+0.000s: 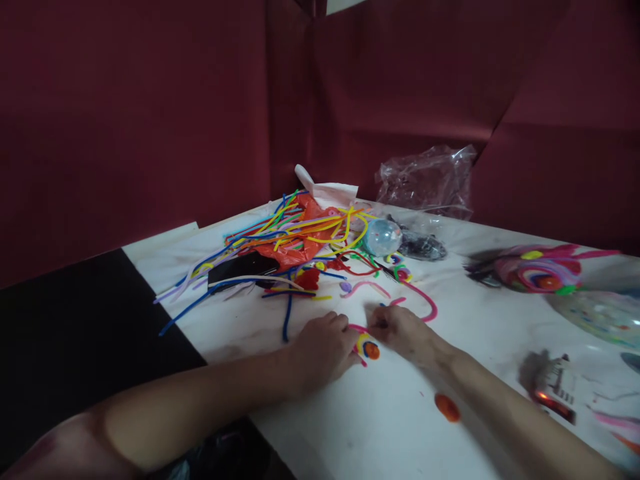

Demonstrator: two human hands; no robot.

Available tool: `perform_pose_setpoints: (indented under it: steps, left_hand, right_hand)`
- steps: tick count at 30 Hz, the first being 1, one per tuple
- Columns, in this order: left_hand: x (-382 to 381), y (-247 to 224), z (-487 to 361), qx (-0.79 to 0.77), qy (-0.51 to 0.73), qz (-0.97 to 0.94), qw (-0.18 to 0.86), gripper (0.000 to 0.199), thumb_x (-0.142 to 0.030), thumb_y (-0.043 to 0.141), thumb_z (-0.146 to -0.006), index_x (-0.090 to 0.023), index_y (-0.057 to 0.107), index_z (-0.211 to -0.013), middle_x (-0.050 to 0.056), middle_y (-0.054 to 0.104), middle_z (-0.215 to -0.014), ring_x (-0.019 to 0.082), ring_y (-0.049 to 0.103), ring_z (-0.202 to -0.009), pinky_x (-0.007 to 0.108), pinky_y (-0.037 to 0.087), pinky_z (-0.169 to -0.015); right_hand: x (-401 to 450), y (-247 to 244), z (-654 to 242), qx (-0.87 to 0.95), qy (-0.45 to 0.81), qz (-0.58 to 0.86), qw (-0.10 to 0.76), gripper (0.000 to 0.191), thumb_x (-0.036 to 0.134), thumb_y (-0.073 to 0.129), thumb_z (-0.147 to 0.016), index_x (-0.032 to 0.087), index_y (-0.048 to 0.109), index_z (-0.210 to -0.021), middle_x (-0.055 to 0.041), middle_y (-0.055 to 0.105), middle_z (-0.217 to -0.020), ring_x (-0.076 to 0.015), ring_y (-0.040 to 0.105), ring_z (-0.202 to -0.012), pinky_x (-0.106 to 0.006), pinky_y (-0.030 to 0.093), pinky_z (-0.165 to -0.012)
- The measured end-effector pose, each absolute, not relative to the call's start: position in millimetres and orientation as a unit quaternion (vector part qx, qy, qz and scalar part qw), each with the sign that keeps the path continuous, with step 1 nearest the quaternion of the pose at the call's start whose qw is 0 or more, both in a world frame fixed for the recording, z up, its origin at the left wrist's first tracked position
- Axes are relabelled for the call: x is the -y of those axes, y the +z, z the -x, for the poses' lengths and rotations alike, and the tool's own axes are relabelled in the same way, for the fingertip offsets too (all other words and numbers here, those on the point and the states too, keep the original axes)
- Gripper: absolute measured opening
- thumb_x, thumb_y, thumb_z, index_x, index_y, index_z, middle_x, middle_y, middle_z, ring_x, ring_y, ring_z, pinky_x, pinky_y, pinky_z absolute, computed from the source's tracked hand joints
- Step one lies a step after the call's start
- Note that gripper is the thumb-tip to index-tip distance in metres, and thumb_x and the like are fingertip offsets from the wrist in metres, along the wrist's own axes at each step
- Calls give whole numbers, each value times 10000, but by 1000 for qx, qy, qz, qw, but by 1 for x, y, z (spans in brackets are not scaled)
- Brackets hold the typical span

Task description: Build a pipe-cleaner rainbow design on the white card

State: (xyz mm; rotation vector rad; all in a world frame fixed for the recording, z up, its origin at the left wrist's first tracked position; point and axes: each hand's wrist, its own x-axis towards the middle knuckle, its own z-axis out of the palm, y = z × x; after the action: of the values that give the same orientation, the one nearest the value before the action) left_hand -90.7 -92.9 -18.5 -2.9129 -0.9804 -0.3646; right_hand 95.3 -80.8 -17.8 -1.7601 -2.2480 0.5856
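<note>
My left hand is closed around the side of a small coil of pipe cleaner, orange in the middle with blue, yellow and pink around it. From the coil a pink pipe cleaner runs across to my right hand, whose fingers are pinched together on it. Parts of both the coil and the strand are hidden by my fingers. Just beyond the right hand, a longer pink pipe cleaner curves over the white table. An orange oval piece lies near my right forearm.
Many loose pipe cleaners are heaped at the back. Beside them stand a clear ball and a crumpled plastic bag. Toward the right lie a coiled colourful piece, a clear dome-like object and a glue-like bottle.
</note>
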Motion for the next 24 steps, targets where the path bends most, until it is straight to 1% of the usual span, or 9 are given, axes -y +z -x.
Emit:
perform_pose_setpoints:
  steps: [4, 7, 10, 15, 17, 19, 22, 24]
  left_hand:
    - [95, -20, 87, 323, -129, 937, 31, 250, -368, 580, -735, -168, 507, -867, 23, 560, -829, 176, 512, -789, 281, 409, -650]
    - [96, -22, 84, 333, -131, 933, 35, 256, -360, 581, -730, -165, 486, -867, 27, 562, -826, 179, 514, -779, 289, 414, -653]
    - [97, -25, 81, 347, -133, 928, 42, 238, -341, 560, -737, -164, 473, -868, 31, 556, -816, 183, 512, -775, 296, 419, -645]
    - [99, -23, 81, 363, -141, 921, 26, 234, -360, 535, -735, -166, 474, -851, 40, 547, -816, 196, 505, -786, 305, 418, -625]
    - [99, -19, 84, 369, -172, 913, 11, 241, -393, 516, -742, -167, 477, -818, 42, 539, -789, 194, 497, -769, 302, 410, -617]
    - [99, -13, 88, 363, -231, 902, -10, 228, -396, 476, -769, -168, 470, -774, 45, 525, -758, 181, 484, -746, 292, 395, -613]
    - [98, -4, 98, 328, -331, 884, -43, 190, -305, 383, -827, -170, 443, -707, 44, 500, -717, 154, 462, -712, 271, 371, -613]
    - [98, 2, 104, 314, -363, 876, -53, 214, -241, 323, -850, -173, 423, -673, 35, 482, -681, 139, 444, -675, 256, 354, -595]
  right_hand:
    - [82, -18, -97, 772, 206, 591, 110, 119, 67, 519, -706, 149, 515, -619, 34, 509, -585, -109, 456, -566, -182, 289, -496]
    - [83, -18, -98, 776, 213, 584, 104, 115, 90, 535, -701, 149, 520, -604, 33, 510, -581, -109, 460, -565, -178, 288, -487]
    - [84, -18, -98, 779, 212, 581, 105, 103, 72, 541, -673, 151, 540, -607, 37, 513, -572, -104, 455, -553, -178, 286, -486]
    - [86, -21, -97, 767, 195, 595, 140, 108, 55, 531, -649, 148, 526, -594, 27, 510, -561, -106, 437, -528, -190, 277, -485]
    - [87, -23, -93, 755, 194, 604, 167, 97, 74, 517, -665, 151, 521, -607, 21, 513, -571, -112, 440, -532, -193, 282, -481]
    - [85, -24, -87, 738, 202, 613, 199, 82, 95, 488, -688, 156, 524, -646, 20, 523, -592, -117, 459, -547, -187, 307, -484]
    - [80, -14, -85, 703, 221, 628, 249, 81, 129, 440, -733, 152, 511, -703, 9, 544, -662, -117, 501, -591, -173, 361, -510]
    - [75, 0, -96, 672, 219, 652, 274, 94, 180, 421, -778, 143, 506, -760, -11, 545, -687, -121, 508, -583, -178, 374, -496]
